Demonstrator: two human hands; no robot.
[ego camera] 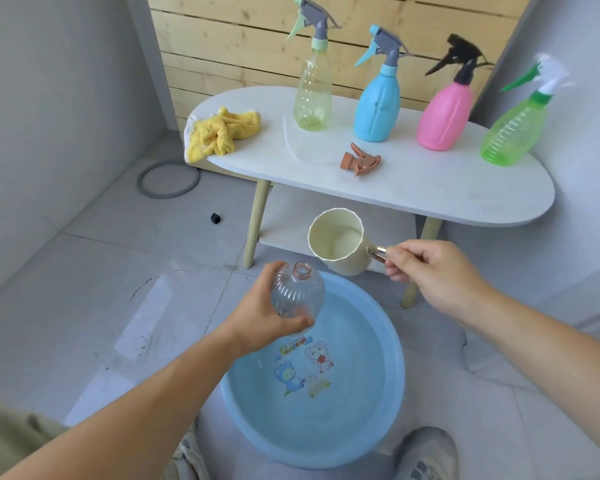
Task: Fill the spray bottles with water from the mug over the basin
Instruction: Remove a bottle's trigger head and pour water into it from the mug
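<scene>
One clear bottle (297, 292), uncapped and tilted, sits in the left hand (260, 317), whose fingers and thumb curl round its belly. It is above the basin (243, 417), near the 11 o'clock rim. The mug (336, 242) hangs at the bottle's 2 o'clock, near but apart, and the right hand (437, 275) pinches its handle. Water level in the mug: cannot tell.

Risks:
- Narrow neck, wide mug lip: a fast tip likely sheets water past the neck.
- Bottle is over the rim, not the centre, so overflow may reach the floor.

Nothing stands between mug and neck.

At 12 o'clock, on the table (413, 181): orange spray head (361, 161), yellowish bottle (312, 95), blue bottle (378, 105), pink bottle (445, 116), green bottle (513, 133), yellow cloth (219, 133).
</scene>
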